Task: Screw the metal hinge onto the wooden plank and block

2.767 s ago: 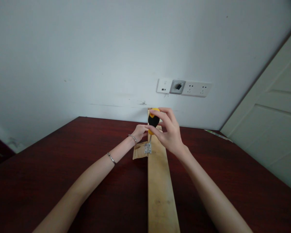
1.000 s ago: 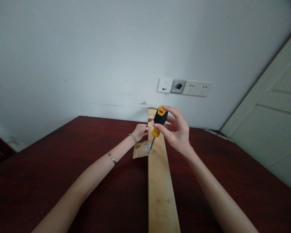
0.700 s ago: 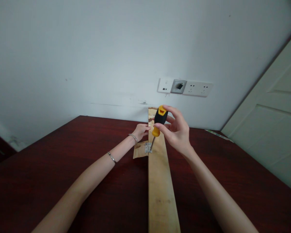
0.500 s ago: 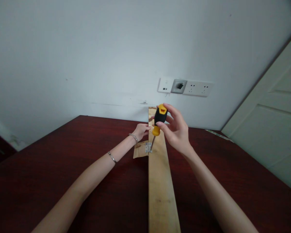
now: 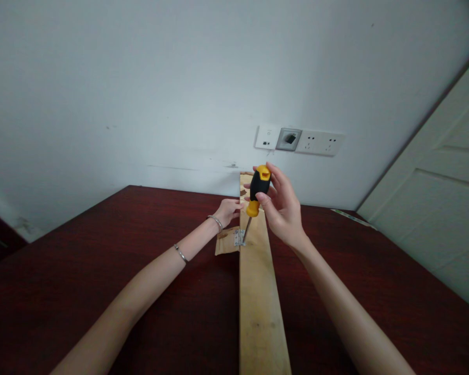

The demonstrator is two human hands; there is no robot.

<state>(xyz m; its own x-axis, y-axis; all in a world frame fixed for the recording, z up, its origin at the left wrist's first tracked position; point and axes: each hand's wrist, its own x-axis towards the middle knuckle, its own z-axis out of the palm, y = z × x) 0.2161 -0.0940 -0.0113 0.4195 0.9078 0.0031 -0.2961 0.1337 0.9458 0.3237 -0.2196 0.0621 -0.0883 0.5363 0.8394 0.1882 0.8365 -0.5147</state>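
A long pale wooden plank point(image 5: 260, 297) lies lengthwise on the dark red table point(image 5: 101, 271), running away from me toward the wall. A small metal hinge point(image 5: 238, 238) sits at its left edge, joined to a small wooden piece point(image 5: 225, 242). My right hand point(image 5: 280, 211) is closed around the black and yellow handle of a screwdriver point(image 5: 257, 194), whose tip rests on the hinge. My left hand point(image 5: 227, 211) presses on the plank's left edge just beyond the hinge, fingers curled on the wood.
A white wall with a row of sockets point(image 5: 299, 141) stands behind the table. A pale door point(image 5: 437, 208) is at the right. A thin greenish strip point(image 5: 349, 216) lies at the table's far right edge.
The screwdriver went from upright to leaning right. My right hand's fingers have since shifted round its handle. My left hand and the plank have stayed put.
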